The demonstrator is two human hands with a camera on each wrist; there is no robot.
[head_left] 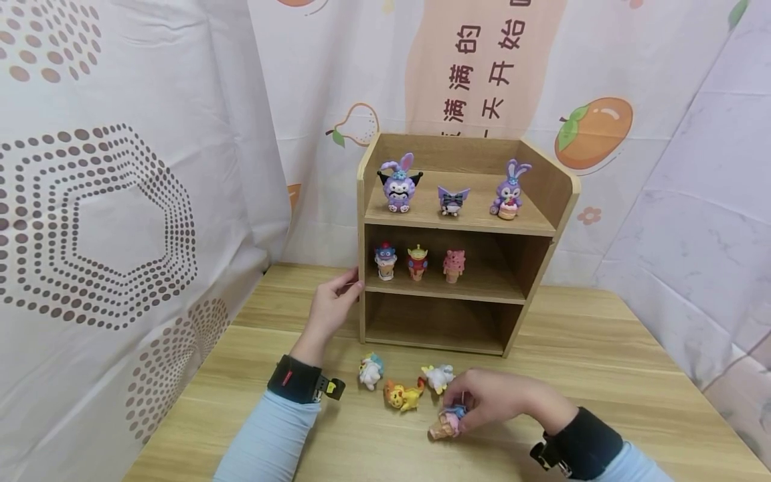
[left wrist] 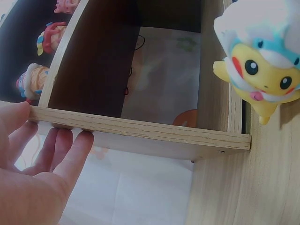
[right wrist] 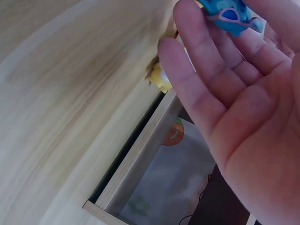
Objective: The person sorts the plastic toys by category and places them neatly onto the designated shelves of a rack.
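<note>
My right hand (head_left: pixel 490 398) pinches an ice-cream-cone figurine (head_left: pixel 444 426) with a pink scoop and a blue character, low over the table or touching it. The right wrist view shows the figurine's blue part (right wrist: pixel 229 14) by the fingertips. My left hand (head_left: pixel 331 304) touches the left side panel of a wooden shelf (head_left: pixel 434 347) with extended fingers (left wrist: pixel 77 152). Near the right hand lie a white-and-yellow figurine (head_left: pixel 438 377) and an orange-yellow figurine (head_left: pixel 402 396). A yellow figurine in a white-and-teal hood (head_left: pixel 371 371) lies farther left.
On the top tier stand a purple figurine with black horns (head_left: pixel 399 187), a small purple-eared one (head_left: pixel 452 201) and a purple rabbit (head_left: pixel 509 191). The middle tier holds a blue-headed cone (head_left: pixel 385 261), a green-headed cone (head_left: pixel 417 262) and a pink cone (head_left: pixel 454 266). Printed curtains (head_left: pixel 301 80) hang behind.
</note>
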